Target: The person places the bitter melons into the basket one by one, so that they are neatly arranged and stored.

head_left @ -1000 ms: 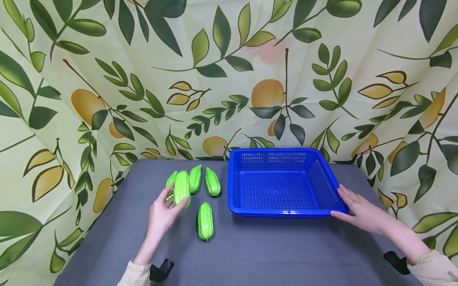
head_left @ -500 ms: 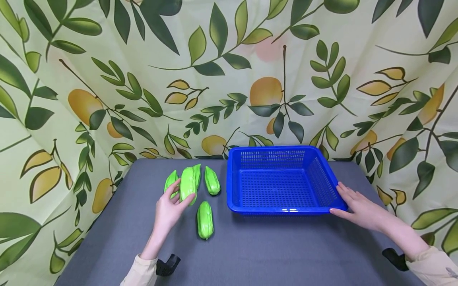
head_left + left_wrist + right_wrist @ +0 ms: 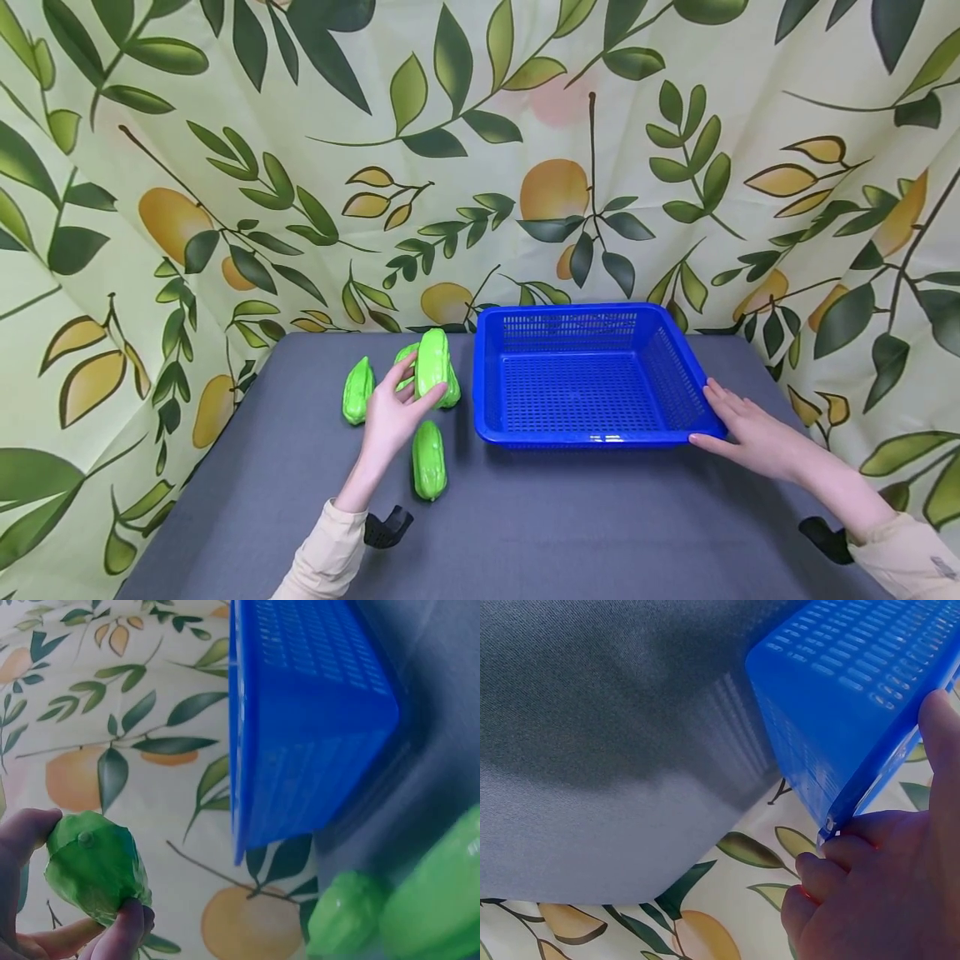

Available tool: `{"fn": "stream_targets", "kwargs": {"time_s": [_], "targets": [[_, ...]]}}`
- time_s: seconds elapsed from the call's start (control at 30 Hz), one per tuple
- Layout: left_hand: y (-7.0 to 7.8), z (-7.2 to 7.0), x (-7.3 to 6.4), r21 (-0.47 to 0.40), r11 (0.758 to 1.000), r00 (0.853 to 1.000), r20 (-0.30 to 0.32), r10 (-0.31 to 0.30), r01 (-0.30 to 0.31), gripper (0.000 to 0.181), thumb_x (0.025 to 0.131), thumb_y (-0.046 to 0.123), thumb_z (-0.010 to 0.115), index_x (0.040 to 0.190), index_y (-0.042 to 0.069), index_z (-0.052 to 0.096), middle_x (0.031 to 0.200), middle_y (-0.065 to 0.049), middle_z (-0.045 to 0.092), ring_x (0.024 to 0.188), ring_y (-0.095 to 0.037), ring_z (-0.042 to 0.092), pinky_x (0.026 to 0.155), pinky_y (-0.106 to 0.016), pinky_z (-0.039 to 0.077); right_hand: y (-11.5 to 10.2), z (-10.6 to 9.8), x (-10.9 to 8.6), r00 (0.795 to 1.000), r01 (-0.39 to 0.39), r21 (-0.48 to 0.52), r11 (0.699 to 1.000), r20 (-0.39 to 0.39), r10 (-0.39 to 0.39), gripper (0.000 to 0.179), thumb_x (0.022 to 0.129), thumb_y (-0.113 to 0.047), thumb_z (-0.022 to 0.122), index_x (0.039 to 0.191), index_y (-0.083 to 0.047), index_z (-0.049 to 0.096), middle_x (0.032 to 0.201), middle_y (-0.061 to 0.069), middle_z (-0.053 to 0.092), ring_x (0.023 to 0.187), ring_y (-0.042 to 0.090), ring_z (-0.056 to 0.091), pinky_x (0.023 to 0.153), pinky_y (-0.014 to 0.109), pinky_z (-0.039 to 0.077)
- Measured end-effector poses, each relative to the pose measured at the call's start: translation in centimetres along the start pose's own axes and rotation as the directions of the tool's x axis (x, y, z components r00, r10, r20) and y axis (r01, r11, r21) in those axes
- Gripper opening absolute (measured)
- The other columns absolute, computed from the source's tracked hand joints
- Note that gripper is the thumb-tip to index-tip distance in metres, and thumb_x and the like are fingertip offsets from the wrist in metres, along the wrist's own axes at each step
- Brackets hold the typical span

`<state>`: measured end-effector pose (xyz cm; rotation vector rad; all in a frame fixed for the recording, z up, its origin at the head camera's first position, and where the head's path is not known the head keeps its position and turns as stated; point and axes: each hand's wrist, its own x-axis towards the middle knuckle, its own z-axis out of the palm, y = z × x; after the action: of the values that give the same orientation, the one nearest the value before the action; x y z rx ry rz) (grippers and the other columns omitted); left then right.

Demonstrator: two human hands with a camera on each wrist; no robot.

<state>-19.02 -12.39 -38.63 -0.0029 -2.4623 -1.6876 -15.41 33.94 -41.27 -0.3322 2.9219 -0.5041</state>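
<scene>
In the head view my left hand (image 3: 390, 417) grips a ridged green gourd (image 3: 432, 364) between thumb and fingers, raised above the table. Its blunt end with a small nub faces the left wrist camera, where the gourd (image 3: 94, 862) shows between the fingertips. Two more gourds lie partly hidden behind the held one. Another gourd (image 3: 358, 392) rests to the left, and one (image 3: 429, 461) lies nearer, just right of the left wrist. My right hand (image 3: 757, 433) holds the right front corner of a blue plastic basket (image 3: 585, 437), thumb and fingers on its rim (image 3: 877, 765).
The basket is perforated, and its visible floor bears nothing. It stands on a grey table (image 3: 570, 525), right of the gourds, near the back edge. A leaf-and-fruit patterned cloth (image 3: 480, 167) hangs behind and at the sides.
The left hand has carried the held gourd to the right and upward, towards the basket, uncovering the leftmost gourd. The right hand stays at the basket corner; the basket has not visibly moved.
</scene>
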Motion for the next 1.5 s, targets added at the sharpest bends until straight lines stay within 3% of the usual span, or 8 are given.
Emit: {"fn": "stream_targets", "kwargs": {"time_s": [0.33,0.57,0.7,1.07,1.5], "targets": [[0.9,1.9,0.4,-0.027,1.000,0.999,0.037,0.012,-0.011,0.072,0.078,0.026,0.078,0.140,0.011,0.045,0.134,-0.021,0.052,0.118,-0.040,0.056,0.095,-0.045,0.050,0.0,0.0,0.1,1.000,-0.009,0.006,1.000,0.007,0.009,0.097,0.087,-0.055,0.058,0.144,0.014,0.019,0.149,0.037,0.015,0.135,0.056,0.018,0.108,0.069,0.015],[1.5,3.4,0.9,-0.035,0.997,0.996,0.067,0.064,-0.062,0.069,0.079,0.029,0.077,0.139,0.010,0.047,0.132,-0.020,0.055,0.115,-0.040,0.059,0.095,-0.044,0.051,0.0,0.1,0.0,1.000,-0.008,-0.004,1.000,0.003,0.008,0.095,0.088,-0.053,0.059,0.144,0.014,0.020,0.149,0.038,0.017,0.134,0.056,0.019,0.108,0.069,0.017],[1.8,4.0,1.2,-0.035,0.998,0.997,0.064,0.049,-0.047,0.068,0.079,0.026,0.077,0.138,0.010,0.048,0.130,-0.019,0.056,0.114,-0.039,0.059,0.094,-0.043,0.052,-0.1,0.1,0.0,1.000,-0.008,0.001,1.000,0.006,0.008,0.095,0.088,-0.052,0.059,0.144,0.014,0.020,0.149,0.038,0.016,0.134,0.056,0.019,0.108,0.069,0.016],[3.2,5.4,3.8,-0.109,0.993,0.994,0.099,0.053,-0.043,0.068,0.080,0.022,0.076,0.139,0.005,0.046,0.130,-0.022,0.055,0.114,-0.036,0.060,0.089,-0.041,0.055,0.2,0.1,-0.2,1.000,-0.014,0.015,1.000,0.009,0.014,0.097,0.088,-0.055,0.057,0.145,0.013,0.019,0.150,0.037,0.015,0.135,0.056,0.017,0.109,0.068,0.014],[5.0,7.6,6.7,-0.029,0.999,0.990,0.135,0.043,-0.040,0.065,0.080,0.028,0.075,0.137,0.009,0.050,0.126,-0.021,0.058,0.112,-0.033,0.063,0.088,-0.040,0.055,0.2,-0.1,-0.1,1.000,-0.024,0.044,0.999,0.016,0.023,0.100,0.087,-0.058,0.056,0.146,0.012,0.016,0.151,0.036,0.012,0.136,0.055,0.015,0.111,0.067,0.011]]}}
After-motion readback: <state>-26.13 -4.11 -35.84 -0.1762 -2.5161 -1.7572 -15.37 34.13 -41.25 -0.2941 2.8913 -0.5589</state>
